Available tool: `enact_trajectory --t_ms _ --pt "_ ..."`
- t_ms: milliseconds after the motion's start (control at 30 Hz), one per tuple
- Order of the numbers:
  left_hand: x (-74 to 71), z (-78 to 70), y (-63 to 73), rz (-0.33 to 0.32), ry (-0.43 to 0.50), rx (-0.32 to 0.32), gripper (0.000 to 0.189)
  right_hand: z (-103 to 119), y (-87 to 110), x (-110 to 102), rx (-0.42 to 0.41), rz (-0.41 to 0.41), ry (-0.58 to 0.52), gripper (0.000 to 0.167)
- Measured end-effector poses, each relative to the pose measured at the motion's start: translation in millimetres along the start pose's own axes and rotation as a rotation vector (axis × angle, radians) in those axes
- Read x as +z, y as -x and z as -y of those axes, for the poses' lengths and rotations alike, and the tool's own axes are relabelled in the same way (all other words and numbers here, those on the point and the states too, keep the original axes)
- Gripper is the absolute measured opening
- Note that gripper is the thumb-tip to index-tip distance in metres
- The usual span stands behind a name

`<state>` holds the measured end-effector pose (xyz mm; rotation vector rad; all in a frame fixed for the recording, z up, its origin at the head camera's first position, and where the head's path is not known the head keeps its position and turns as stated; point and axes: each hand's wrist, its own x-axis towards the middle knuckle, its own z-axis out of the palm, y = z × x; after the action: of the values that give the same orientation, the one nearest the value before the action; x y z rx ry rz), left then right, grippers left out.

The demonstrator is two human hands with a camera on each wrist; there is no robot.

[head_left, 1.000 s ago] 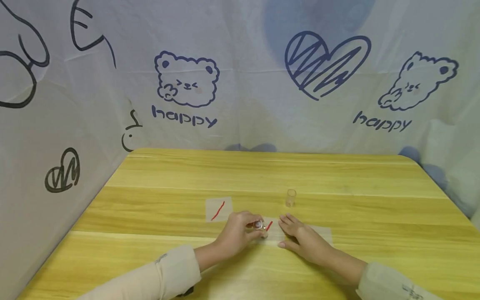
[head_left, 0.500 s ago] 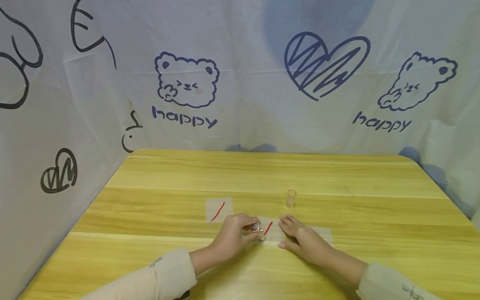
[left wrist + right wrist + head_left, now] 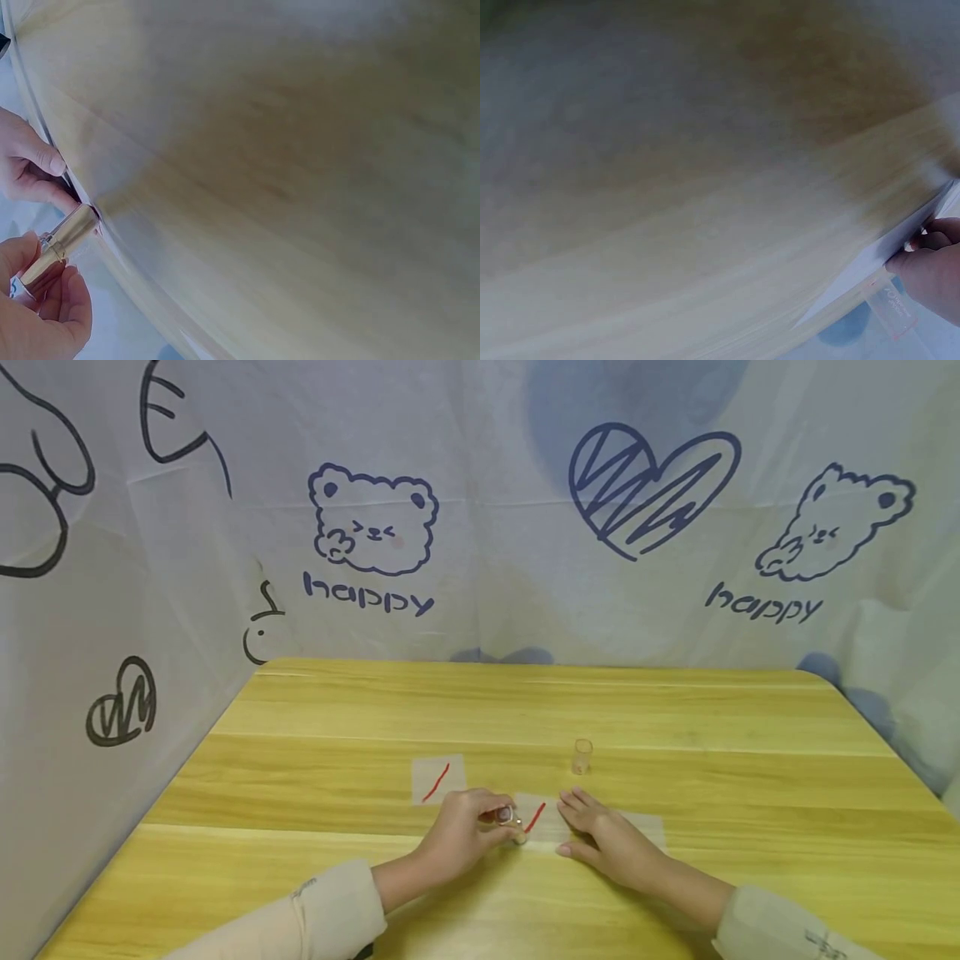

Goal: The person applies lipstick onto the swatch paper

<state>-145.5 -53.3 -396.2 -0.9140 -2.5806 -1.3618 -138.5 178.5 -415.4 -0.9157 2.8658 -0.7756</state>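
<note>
Left hand [image 3: 461, 835] has moved to lower end of red line [image 3: 536, 817], fingers pinching golden tube [image 3: 63, 241]; right hand [image 3: 609, 839], fingers relaxed, lies opposite.

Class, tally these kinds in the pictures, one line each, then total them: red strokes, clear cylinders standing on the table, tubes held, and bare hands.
Red strokes: 2
Clear cylinder: 1
Held tube: 1
Bare hands, left hand and right hand: 2
Total: 6
</note>
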Motion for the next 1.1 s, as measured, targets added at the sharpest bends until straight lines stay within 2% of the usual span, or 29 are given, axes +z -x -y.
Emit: enact_trajectory --t_ms 733,967,1100 --pt "-5.5 0.6 5.6 -0.003 -0.018 -0.016 0.02 0 -0.1 1 0.006 -0.003 0.001 0.057" --pt "-12.9 -3.2 7.2 -0.001 -0.002 -0.057 0.017 1 0.1 2 0.003 -0.006 0.004 0.056" --pt "-18.5 -5.6 5.2 -0.022 0.008 -0.059 0.017 0 0.0 2 0.005 0.0 -0.001 0.056"
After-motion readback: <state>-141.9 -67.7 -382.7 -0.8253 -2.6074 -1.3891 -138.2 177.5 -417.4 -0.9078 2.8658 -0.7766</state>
